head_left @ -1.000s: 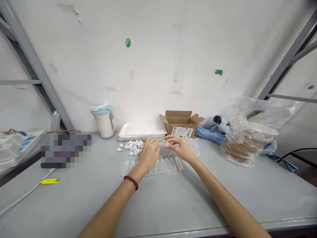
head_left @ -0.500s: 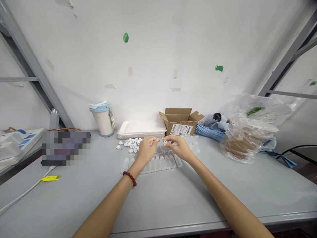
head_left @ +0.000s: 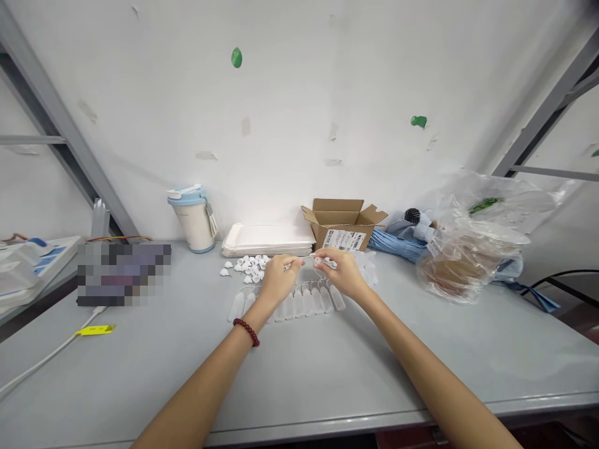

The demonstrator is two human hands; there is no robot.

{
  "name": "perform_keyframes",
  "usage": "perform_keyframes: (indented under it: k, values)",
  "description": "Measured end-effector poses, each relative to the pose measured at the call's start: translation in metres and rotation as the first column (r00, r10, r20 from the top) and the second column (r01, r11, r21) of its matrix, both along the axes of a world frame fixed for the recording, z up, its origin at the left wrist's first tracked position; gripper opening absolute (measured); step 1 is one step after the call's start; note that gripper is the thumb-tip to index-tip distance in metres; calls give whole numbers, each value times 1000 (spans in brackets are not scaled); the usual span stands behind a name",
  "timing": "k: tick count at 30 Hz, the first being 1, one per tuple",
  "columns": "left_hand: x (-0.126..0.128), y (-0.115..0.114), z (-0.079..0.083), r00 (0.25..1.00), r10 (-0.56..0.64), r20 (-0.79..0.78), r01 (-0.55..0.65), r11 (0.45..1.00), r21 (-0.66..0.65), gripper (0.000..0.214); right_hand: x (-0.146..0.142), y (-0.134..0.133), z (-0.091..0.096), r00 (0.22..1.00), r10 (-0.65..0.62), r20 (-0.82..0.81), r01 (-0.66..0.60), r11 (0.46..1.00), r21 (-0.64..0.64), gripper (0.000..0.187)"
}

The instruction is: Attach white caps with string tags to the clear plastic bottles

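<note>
My left hand, a dark red bead bracelet at its wrist, is closed in a pinch on a thin white cord that spans the gap to the other hand. Close to it on the right, my right hand pinches a small white plastic cap between thumb and fingers. Below both hands lies a row of several translucent tube-shaped pieces with thin loops at their tops, partly hidden by the left wrist. Left of the left hand is a loose pile of small white caps.
Behind the hands are a stack of white envelopes and an open cardboard box. A cream tumbler stands left. Plastic-wrapped spools and blue fabric are right. A white cable crosses the grey table.
The view has tilted slightly downward. Both hands stay close together, and the right fingers have shifted a little on the small white cap, with slightly more space between the hands.
</note>
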State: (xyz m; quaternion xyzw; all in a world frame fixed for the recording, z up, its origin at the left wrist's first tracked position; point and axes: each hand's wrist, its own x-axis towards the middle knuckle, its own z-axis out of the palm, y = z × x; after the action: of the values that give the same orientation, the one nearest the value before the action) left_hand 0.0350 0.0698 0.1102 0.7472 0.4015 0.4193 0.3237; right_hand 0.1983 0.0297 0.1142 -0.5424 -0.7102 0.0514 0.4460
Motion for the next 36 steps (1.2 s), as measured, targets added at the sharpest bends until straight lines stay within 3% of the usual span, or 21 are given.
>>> perform_keyframes:
  k: [3, 6, 10, 12, 15, 18, 24, 36]
  values:
    - [0, -2, 4, 990, -81, 116, 99, 983, -158, 27, -2, -4, 5, 997, 9, -72, -14, 998, -69, 8]
    - [-1, -6, 8, 956, -166, 240, 233, 930, -284, 28, -3, -9, 10, 982, 66, -177, -96, 981, -166, 9]
    - [-3, -11, 14, 935, -197, 295, 289, 906, -311, 28, -4, -13, 14, 915, 167, -367, -273, 927, -258, 12]
    - [-3, -13, 16, 937, -197, 288, 286, 908, -306, 28, -6, -14, 15, 891, 169, -422, -304, 912, -276, 14]
    - [-3, -14, 17, 947, -166, 276, 248, 922, -296, 28, -6, -13, 14, 904, 107, -413, -237, 931, -278, 15]
    - [-3, -11, 16, 958, -65, 280, 158, 933, -323, 26, -4, -11, 13, 955, 35, -296, -106, 968, -227, 12]
    - [-8, -4, 13, 968, 63, 244, 47, 906, -422, 24, 7, -7, 9, 971, -122, -205, 101, 989, -108, 12]
    - [-3, -5, 9, 979, 43, 199, 31, 935, -354, 24, 1, 7, -8, 988, -146, 41, 146, 989, 20, 13]
